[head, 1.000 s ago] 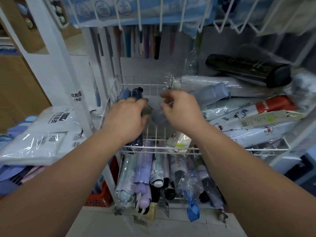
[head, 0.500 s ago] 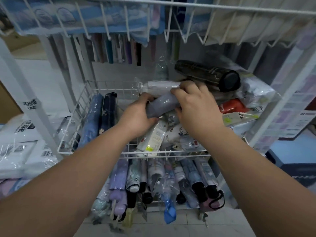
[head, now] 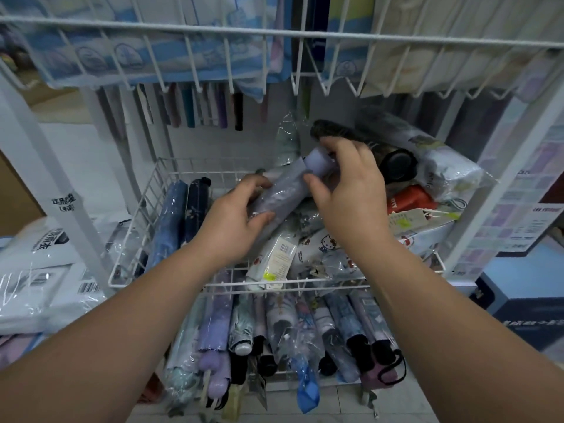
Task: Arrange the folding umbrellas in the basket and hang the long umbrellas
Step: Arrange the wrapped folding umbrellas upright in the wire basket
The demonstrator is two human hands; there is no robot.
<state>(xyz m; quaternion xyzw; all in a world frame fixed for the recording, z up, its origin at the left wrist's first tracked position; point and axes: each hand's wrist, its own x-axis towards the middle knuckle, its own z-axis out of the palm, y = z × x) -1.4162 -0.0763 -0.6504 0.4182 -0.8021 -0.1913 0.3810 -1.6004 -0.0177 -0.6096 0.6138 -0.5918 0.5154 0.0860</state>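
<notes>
View from a head-worn camera, looking down at a white wire shop rack. Both bare arms reach into the middle wire basket (head: 158,190). The left hand (head: 232,218) grips the near end of a grey folding umbrella (head: 283,190) in a clear plastic sleeve, fingers and thumb wrapped round it. The right hand (head: 351,190) holds the far, paler end, fingers curled over the top and thumb against the side. The umbrella lies tilted, lifted just above a loose heap of folding umbrellas (head: 320,248) filling the basket's right half. On the left of the basket, a blue umbrella (head: 169,221) and a navy umbrella (head: 195,209) lie side by side in a neat row, with bare wire between them and the heap. Long umbrellas (head: 189,108) hang at the back of the rack. The step in hand appears to be sorting the folding umbrellas into a row. The next move likely calls for turning the grey one parallel to the navy one and laying it beside it, without dragging the heap along.
</notes>
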